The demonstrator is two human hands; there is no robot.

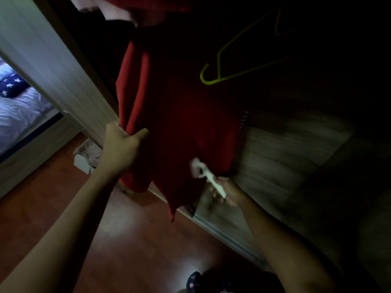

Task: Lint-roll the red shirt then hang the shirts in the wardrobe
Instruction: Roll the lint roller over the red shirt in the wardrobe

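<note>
Pinching the side edge of the hanging red fabric shirt [179, 123], the left hand [120, 144] draws the cloth taut, while the right hand [227, 192] grasps the handle of the white plastic lint roller [203, 174], its blurred head seemingly against the lower hem. The shirt hangs at the dark grey wood-grain wardrobe [285, 149], near a lime-green hanger [222, 79]. The judgement: tension first, then long, straight, overlapping strokes, so nothing bunches.

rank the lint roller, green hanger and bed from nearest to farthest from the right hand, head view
1. lint roller, gripped in the right hand itself
2. green hanger, higher up, right of the red shirt
3. bed, far left edge
</note>
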